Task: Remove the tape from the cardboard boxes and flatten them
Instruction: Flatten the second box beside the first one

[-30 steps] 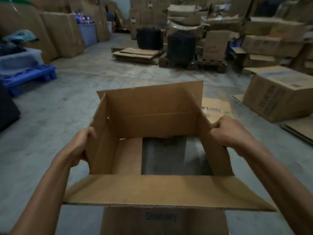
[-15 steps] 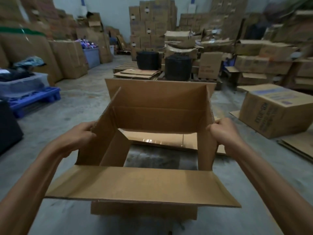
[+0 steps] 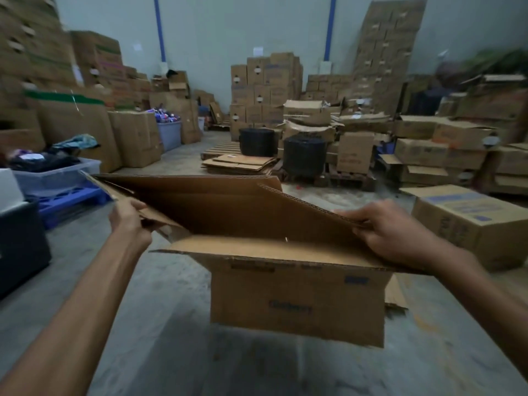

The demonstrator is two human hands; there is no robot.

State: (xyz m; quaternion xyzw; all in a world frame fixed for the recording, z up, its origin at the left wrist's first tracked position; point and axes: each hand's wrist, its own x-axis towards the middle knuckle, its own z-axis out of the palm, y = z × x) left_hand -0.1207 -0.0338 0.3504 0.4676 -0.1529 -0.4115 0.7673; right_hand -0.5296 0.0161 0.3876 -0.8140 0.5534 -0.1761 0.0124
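Note:
I hold a brown cardboard box [image 3: 297, 304] up in the air in front of me, open at both ends and partly collapsed, its walls skewed toward flat. My left hand [image 3: 128, 217] grips the box's left edge, fingers curled round the cardboard. My right hand [image 3: 391, 230] grips the right edge, thumb on top and fingers underneath. The near flap sticks out toward me, and the near wall with blue print hangs below it. No tape shows on the box.
A printed closed box [image 3: 474, 221] sits on the floor at right. Flattened cardboard [image 3: 240, 162] lies on a pallet ahead, beside black crates [image 3: 304, 155]. Stacked boxes line the back and sides. A blue pallet [image 3: 68, 198] and a black bin [image 3: 20, 247] stand at left.
The box has been lifted higher and its walls pushed sideways, going from an open square to a nearly flat shape. Both hands kept their grip on the side edges.

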